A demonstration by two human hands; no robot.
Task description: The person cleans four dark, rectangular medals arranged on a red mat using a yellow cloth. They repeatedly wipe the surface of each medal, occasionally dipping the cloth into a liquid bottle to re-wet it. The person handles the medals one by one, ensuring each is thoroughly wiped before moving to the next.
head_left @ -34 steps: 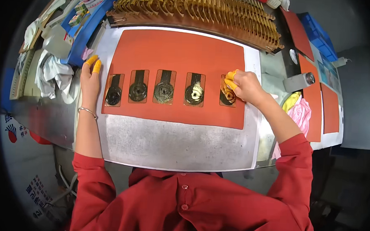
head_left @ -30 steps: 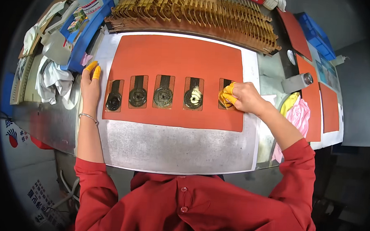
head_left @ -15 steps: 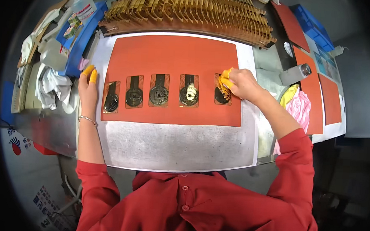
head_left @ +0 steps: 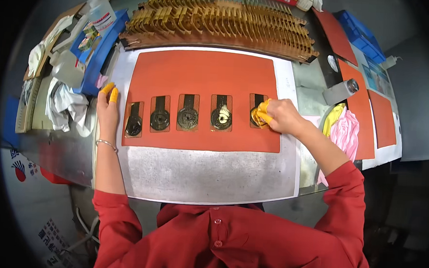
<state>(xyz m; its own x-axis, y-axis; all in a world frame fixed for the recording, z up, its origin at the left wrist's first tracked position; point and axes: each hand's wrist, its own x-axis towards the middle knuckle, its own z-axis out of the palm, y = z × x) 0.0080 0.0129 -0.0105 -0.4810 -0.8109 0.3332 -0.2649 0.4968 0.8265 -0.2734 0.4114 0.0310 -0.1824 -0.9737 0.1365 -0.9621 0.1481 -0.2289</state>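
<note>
My right hand (head_left: pixel 283 116), with yellow covers on its fingertips, is closed over the rightmost of several small plates. That plate (head_left: pixel 258 98) is partly hidden under my fingers; what they hold, if anything, I cannot make out. Each plate bears a black strip with a round dark emblem below it. The neighbouring plate (head_left: pixel 221 114) shows a shiny gold patch on its emblem. A row of darker plates (head_left: pixel 160 115) continues leftward on an orange-red mat (head_left: pixel 203 70). My left hand (head_left: pixel 108 110), also in yellow finger covers, lies at the mat's left side, fingers apart and holding nothing.
Behind the mat stands a long rack (head_left: pixel 220 25) of gold-coloured pieces. A grey bottle (head_left: pixel 342 91) and pink cloth (head_left: pixel 345 129) sit to the right. On the left are a blue tray (head_left: pixel 96 62), a white jug (head_left: pixel 65 69) and white cloths (head_left: pixel 68 106).
The whole view has shifted slightly, so the mat and rack appear a little lower. Over the rightmost plate, my right hand has moved toward its lower part. My left hand stays beside the mat.
</note>
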